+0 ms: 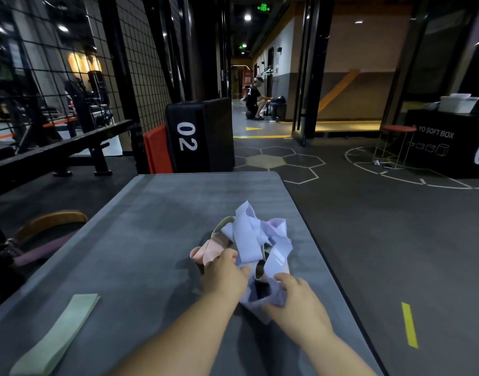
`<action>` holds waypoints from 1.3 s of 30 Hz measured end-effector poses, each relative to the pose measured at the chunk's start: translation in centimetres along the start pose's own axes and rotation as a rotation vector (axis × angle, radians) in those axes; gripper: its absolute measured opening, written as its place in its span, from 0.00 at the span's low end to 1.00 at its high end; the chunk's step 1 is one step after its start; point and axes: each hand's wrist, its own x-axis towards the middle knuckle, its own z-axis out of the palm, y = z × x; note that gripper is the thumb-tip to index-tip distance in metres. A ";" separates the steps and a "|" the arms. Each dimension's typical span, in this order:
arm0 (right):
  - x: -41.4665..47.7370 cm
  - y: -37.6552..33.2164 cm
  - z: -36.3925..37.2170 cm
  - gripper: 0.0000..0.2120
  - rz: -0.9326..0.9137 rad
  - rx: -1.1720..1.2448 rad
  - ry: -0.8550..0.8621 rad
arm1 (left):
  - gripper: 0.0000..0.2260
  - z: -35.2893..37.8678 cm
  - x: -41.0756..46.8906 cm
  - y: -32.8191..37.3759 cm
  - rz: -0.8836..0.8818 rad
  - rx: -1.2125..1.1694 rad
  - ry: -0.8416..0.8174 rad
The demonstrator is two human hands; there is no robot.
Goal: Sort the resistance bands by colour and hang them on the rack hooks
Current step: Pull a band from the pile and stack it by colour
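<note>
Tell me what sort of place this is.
Most likely a gym: a padded bench at left, a soft box marked 02 ahead, tangled resistance bands on the grey mat.

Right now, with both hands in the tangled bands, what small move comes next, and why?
Probably pull the lavender band free with the right hand, which grips its near loop, while the left hand steadies the tangle by the pink band. One green band already lies flat, apart, on the grey mat.

tangled heap (pixel 250 240) of lavender bands is sitting bunched before you | pink band (pixel 208 252) is sticking out at its left | green band (pixel 62 329) is lying flat, well apart, near your left
</note>
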 end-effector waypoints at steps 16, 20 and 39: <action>2.8 0.2 0.6 0.19 -0.034 0.257 0.064 | 0.02 0.5 3.9 2.3 -0.280 -0.387 -0.024; 2.8 -0.3 0.4 0.17 0.024 0.429 0.035 | 0.05 -1.4 1.9 2.2 -0.239 -0.581 -0.104; -1.6 -3.0 3.2 0.18 -0.051 0.289 -0.106 | 0.11 -11.1 -9.5 -12.4 -0.229 -0.223 -0.111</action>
